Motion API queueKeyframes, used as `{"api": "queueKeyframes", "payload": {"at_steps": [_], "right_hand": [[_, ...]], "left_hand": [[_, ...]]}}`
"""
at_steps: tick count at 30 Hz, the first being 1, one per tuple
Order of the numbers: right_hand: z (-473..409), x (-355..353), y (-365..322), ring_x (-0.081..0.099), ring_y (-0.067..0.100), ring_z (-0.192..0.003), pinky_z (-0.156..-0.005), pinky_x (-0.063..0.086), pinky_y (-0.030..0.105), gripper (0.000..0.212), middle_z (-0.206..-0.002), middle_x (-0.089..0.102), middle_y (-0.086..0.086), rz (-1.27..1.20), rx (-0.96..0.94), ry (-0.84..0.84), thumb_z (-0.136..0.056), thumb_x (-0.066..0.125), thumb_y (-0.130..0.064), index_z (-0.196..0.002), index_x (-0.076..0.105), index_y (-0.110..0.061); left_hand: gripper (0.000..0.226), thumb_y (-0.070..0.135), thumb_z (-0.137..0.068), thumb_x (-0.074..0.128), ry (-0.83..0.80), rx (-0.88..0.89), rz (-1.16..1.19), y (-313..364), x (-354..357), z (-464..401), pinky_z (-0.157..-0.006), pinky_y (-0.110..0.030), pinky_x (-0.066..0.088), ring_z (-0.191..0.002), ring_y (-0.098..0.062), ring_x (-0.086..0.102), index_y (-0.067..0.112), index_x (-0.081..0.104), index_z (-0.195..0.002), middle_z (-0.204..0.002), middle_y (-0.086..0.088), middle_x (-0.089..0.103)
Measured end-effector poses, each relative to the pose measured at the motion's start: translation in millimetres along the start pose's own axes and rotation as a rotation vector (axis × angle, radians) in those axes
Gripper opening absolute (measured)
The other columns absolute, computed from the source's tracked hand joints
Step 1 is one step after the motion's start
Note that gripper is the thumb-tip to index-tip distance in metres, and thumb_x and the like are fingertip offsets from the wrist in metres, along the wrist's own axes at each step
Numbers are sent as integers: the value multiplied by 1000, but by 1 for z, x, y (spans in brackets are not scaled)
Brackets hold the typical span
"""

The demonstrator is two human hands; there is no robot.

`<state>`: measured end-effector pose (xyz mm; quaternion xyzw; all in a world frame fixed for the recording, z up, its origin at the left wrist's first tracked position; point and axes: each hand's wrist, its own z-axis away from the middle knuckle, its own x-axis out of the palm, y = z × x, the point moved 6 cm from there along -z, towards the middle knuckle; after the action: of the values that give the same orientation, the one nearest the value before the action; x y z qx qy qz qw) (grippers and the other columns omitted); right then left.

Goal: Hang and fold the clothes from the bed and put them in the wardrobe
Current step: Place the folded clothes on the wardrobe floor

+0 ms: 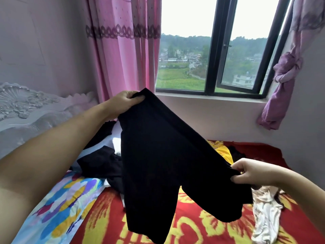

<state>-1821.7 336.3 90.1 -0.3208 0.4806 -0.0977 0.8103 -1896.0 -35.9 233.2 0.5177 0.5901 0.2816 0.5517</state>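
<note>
Soft matte black two-legged shorts (167, 155) held up by the waistband, left hand (123, 101) and right hand (249, 171) each in pinching grip (fabric taut between them), red-and-yellow patterned bed cover (193, 226), pink curtains (123, 50), dark-framed window (218, 50)

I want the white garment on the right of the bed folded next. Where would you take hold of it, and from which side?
Probably at the upper end of the white garment, coming from above on the right, near the right hand. It lies crumpled in a long strip on the red bedspread, and that end bunches up, giving the fingers folds to pinch. Both hands now hold the black shorts.
</note>
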Motion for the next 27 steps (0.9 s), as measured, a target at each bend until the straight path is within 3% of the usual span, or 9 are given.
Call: {"api": "queueKeyframes", "payload": {"at_steps": [4,9,11,13,16,19,23,25,27], "right_hand": [[-5,-11,7,39,7,-52,-54,31,27,33,-58,42,-6,287,-13,234,-88,55,-20,-57,44,-16],[2,-27,29,48,17,-60,-51,37,27,25,-67,54,5,-475,-170,585,-96,52,-11,-82,61,7],[4,-25,25,62,14,-67,-55,49,22,18,-78,69,4,-684,-209,559,-90,60,-20,-93,71,-6],[4,-22,18,66,14,-70,-58,53,19,27,-85,72,6,-723,-236,433,-78,67,-29,-96,73,-10],[5,-21,7,70,20,-80,-64,56,23,31,-95,72,10,-662,-269,186,-73,72,-26,-103,72,-16],[1,-23,13,69,23,-92,-71,54,27,40,-103,71,8,-486,-151,44,-77,74,-22,-115,64,-21],[-32,-49,56,58,14,-64,-57,41,23,11,-73,64,5,29,139,232,-85,71,-15,-89,70,-4],[-51,-66,72,54,15,-64,-55,37,26,7,-72,62,5,199,242,379,-86,68,-14,-85,70,-7],[-62,-84,79,60,24,-75,-58,37,28,7,-76,64,9,239,289,569,-86,62,-11,-87,70,-11]], "left_hand": [[20,37,-92,59,-45,-15,27,-2,8,0,-58,-17,53,-70,-7,70,21,68,-101,-81,6,73],[24,45,-81,68,46,-10,100,-12,1,-5,-53,-18,53,-64,-7,69,24,73,-91,-77,6,73],[24,48,-79,70,58,-5,85,-14,-4,-7,-51,-17,52,-61,-6,68,26,75,-85,-74,7,73],[25,51,-77,72,60,5,80,-16,-10,-8,-54,-18,53,-66,-7,70,28,76,-86,-78,6,73],[21,45,-84,68,79,-11,80,-25,-19,-9,-54,-17,53,-67,-7,69,27,75,-89,-78,6,73],[23,41,-88,63,52,-57,54,-35,-17,-11,-51,-15,50,-63,-5,67,22,70,-96,-76,8,72],[17,26,-96,57,-61,-137,-54,-58,10,-23,-60,-16,53,-71,-6,69,15,68,-103,-81,6,73],[16,16,-98,52,-18,-158,-193,-73,28,-41,-70,-21,53,-74,-8,68,12,67,-103,-85,3,71],[17,11,-98,50,107,-150,-317,-85,40,-67,-68,-21,48,-73,-12,60,5,66,-103,-85,-2,65]]}}
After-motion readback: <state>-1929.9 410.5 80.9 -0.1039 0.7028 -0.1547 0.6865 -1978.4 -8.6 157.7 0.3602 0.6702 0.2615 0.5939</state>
